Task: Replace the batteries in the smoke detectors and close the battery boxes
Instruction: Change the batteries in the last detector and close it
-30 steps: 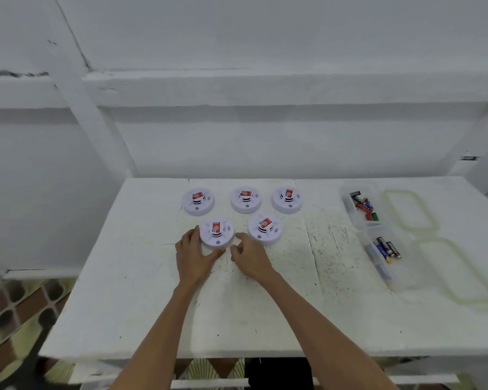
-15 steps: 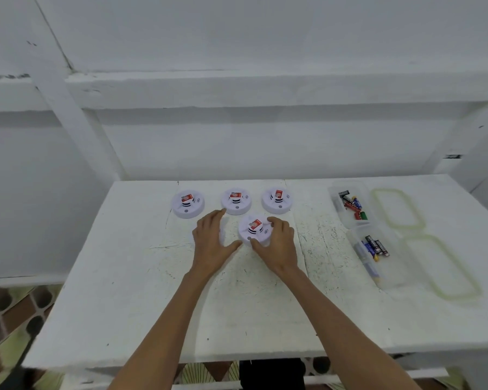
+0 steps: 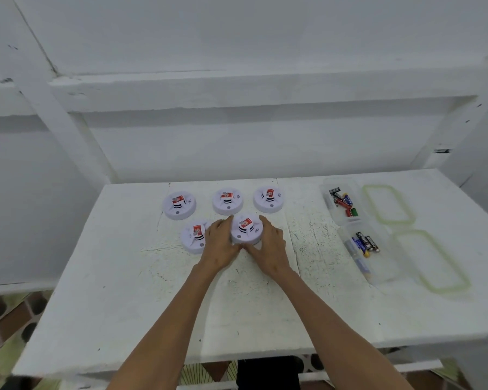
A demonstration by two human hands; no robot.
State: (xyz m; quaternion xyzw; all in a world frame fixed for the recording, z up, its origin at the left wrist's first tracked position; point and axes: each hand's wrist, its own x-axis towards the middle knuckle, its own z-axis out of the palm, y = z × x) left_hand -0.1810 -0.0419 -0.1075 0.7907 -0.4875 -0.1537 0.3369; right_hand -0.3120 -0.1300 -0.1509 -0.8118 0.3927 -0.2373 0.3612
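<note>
Five round white smoke detectors sit on the white table (image 3: pixel 110 277), each with a red sticker on top. Three are in the back row, two in front. The left hand (image 3: pixel 219 246) and right hand (image 3: pixel 269 249) cup the front right smoke detector (image 3: pixel 246 228) at 12 o'clock, fingers curled round its sides. At 2 o'clock, two clear boxes (image 3: pixel 378 266) hold batteries (image 3: pixel 364 242), beside two green-rimmed lids (image 3: pixel 431 260).
</note>
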